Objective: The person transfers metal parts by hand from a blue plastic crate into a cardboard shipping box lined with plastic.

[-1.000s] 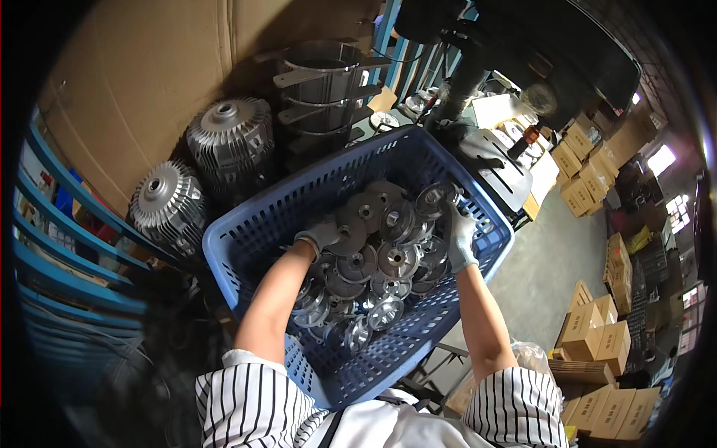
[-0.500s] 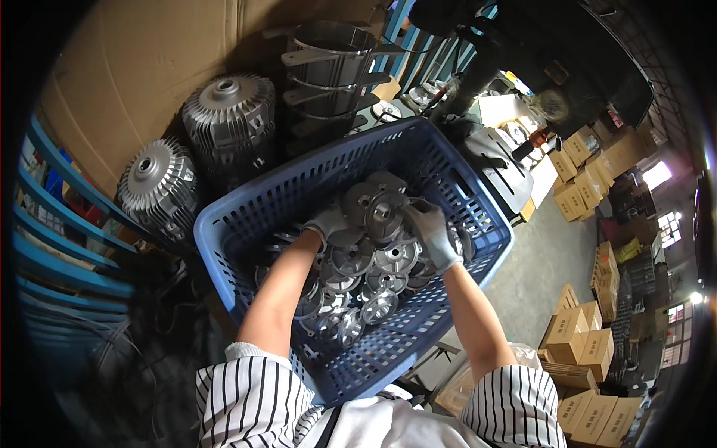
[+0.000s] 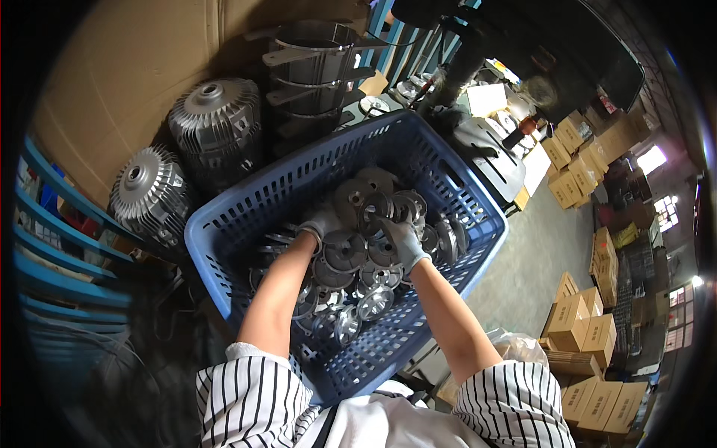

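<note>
Both my hands wear pale grey gloves and reach into a blue plastic basket point(image 3: 205, 239) holding a heap of round metal end covers point(image 3: 376, 302). My right hand point(image 3: 404, 237) is closed on the edge of a dark ring-shaped end cover point(image 3: 375, 214), which stands tilted on top of the pile. Beside it to the left, my left hand point(image 3: 323, 222) lies among the covers, with a dark grey end cover point(image 3: 343, 252) just below it. Its fingers are mostly hidden in shadow and behind the parts.
Two finned motor housings point(image 3: 216, 123) stand beyond the basket's left side. Next to them rises a stack of metal cylinders with flat arms point(image 3: 310, 71). Blue rails point(image 3: 71, 216) run along the left. Cardboard boxes point(image 3: 582, 328) are piled on the right floor.
My right hand has moved left and slightly down, and its end cover has turned more edge-on. My left hand has shifted little. The view has moved slightly.
</note>
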Demonstrator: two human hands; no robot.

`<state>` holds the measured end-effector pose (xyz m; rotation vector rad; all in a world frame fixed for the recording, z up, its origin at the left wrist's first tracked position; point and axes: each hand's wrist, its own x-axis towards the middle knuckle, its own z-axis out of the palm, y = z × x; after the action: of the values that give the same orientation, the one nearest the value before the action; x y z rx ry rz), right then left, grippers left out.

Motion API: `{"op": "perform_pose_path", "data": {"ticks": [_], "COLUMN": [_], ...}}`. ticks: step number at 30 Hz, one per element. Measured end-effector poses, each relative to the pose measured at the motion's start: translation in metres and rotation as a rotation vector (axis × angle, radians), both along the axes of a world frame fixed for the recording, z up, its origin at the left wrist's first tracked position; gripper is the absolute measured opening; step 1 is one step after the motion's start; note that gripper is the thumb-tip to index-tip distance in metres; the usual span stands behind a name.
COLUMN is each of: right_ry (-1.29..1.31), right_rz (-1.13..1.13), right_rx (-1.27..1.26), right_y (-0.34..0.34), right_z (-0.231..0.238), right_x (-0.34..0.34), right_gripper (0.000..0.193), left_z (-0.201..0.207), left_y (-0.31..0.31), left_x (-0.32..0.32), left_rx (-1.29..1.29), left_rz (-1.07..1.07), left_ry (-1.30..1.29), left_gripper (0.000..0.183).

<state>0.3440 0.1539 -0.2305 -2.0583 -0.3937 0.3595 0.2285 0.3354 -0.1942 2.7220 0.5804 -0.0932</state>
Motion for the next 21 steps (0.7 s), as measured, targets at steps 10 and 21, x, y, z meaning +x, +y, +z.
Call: {"op": "perform_pose_path", "data": {"ticks": [10,21], "right_ry": [-0.034,0.012], "right_rz": [-0.169,-0.259], "right_rx": [0.241,0.134], "right_y": [0.011,0.011], "right_z": [0.044,0.087], "right_x": [-0.021,-0.009], "right_gripper": [0.052,0.038], "left_z": [-0.031,0.057], "left_y": [0.058,0.054], "left_x": [0.008,-0.055], "left_rx": [-0.225,-0.573], "left_rz": [-0.021,-0.154], "left_ry": [0.060,-0.033], "left_gripper": [0.064,0.035]}}
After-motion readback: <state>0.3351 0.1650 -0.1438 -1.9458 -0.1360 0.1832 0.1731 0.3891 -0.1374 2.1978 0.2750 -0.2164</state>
